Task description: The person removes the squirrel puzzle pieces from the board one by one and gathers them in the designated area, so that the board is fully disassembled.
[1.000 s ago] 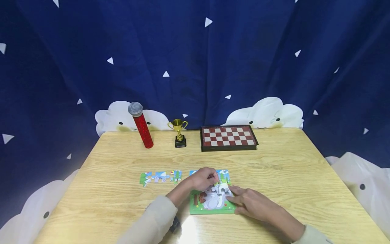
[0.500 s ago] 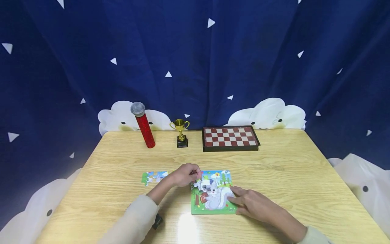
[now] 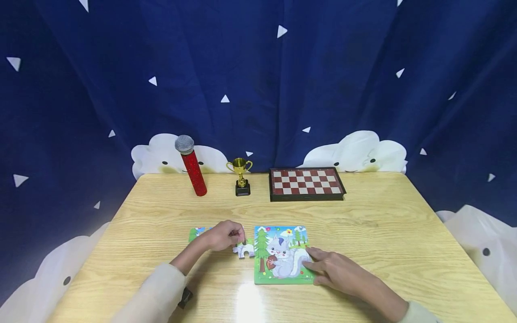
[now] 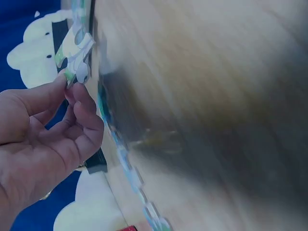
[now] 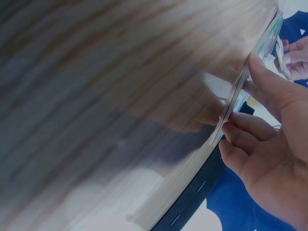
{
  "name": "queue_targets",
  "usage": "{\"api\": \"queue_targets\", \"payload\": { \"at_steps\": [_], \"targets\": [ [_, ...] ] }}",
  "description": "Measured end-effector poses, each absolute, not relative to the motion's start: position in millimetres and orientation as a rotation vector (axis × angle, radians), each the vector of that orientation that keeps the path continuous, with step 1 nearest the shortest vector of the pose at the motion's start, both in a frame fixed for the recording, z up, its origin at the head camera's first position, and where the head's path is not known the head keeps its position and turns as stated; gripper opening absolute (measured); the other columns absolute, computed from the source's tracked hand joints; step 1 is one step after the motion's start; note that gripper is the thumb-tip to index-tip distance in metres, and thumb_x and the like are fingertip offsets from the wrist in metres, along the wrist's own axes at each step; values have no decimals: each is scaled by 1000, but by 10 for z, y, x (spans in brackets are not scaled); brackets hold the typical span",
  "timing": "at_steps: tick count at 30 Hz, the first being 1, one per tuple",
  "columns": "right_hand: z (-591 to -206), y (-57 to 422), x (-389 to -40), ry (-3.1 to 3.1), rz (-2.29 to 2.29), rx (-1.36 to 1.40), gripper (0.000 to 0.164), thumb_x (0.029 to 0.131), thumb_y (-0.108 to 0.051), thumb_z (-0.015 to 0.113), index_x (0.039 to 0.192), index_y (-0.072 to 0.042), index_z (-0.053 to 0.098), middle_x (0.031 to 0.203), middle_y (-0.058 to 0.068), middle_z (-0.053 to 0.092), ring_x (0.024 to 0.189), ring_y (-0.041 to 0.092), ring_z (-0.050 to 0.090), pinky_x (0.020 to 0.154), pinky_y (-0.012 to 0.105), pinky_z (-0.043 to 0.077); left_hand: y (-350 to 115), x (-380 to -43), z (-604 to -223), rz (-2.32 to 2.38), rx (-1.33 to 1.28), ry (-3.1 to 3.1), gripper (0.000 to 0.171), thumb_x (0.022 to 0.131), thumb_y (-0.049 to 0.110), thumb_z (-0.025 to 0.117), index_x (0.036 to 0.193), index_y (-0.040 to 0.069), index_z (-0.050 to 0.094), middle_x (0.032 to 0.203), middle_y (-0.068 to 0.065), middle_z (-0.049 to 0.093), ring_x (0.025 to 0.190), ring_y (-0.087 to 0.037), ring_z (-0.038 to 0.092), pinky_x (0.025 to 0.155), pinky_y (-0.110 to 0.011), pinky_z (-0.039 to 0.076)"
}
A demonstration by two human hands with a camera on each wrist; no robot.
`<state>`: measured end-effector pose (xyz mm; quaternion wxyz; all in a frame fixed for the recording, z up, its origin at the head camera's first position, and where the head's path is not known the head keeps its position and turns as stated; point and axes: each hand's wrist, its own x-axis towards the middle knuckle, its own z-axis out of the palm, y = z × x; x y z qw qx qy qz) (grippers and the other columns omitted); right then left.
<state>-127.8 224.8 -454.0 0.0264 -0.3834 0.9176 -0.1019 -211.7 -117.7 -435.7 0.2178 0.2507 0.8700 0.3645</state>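
Note:
In the head view my left hand [image 3: 223, 235] pinches a white and green jigsaw piece [image 3: 244, 249] between thumb and fingers, just left of the jigsaw board [image 3: 278, 277]. The left wrist view shows the same jigsaw piece [image 4: 77, 60] standing out beyond the fingertips. The board lies flat and shows a squirrel holding an acorn, with trees and a blue sky. On its right edge rests my right hand [image 3: 337, 270], fingers extended and grasping nothing. More jigsaw pieces [image 3: 196, 233] lie in a row to the left, partly hidden behind my left hand.
Along the back of the wooden table [image 3: 363, 224] stand a red toy microphone [image 3: 194, 172], a small gold trophy cup [image 3: 240, 170] and a red-and-white chessboard [image 3: 307, 183] in a black frame. Behind them hangs a dark blue curtain [image 3: 250, 67] with white triangles and clouds.
My left hand has lifted a piece from over the board and carried it left, off the board's edge. The board's picture now shows fully there. My right hand stays in place.

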Motion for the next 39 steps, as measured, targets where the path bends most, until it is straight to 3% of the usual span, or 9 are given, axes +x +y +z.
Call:
{"api": "queue_targets", "payload": {
  "at_steps": [4,12,21,39],
  "targets": [
    [-4547,2258,-1273,2840,-336,-1181,49,82,-37,68,123,-10,63,136,24,50,121,36,55,94,45,49,-1278,-2103,-4390,1015,653,2416,14,94,1,51,85,0,60,90,-9,68,68,-17,57,59,-23,45],
    [-4550,2274,-1284,2840,-337,-1184,48,83,-38,67,123,-10,64,136,24,50,120,36,55,92,44,50,-1325,-2083,-4380,919,587,2493,14,92,0,54,82,3,63,76,-6,62,65,-14,53,58,-24,43],
    [-4558,2268,-1283,2854,-343,-1213,49,82,-39,67,121,-10,64,135,25,51,118,37,56,92,44,50,-1299,-2081,-4440,853,623,2552,14,89,0,59,77,6,66,81,-2,68,70,-11,54,63,-24,44],
    [-4554,2253,-1283,2837,-357,-1184,48,83,-36,68,122,-10,64,136,24,51,120,36,55,92,45,50,-1277,-2102,-4386,875,700,2620,9,87,0,60,83,5,66,80,-2,65,76,-11,56,70,-26,47]
  ]
}}
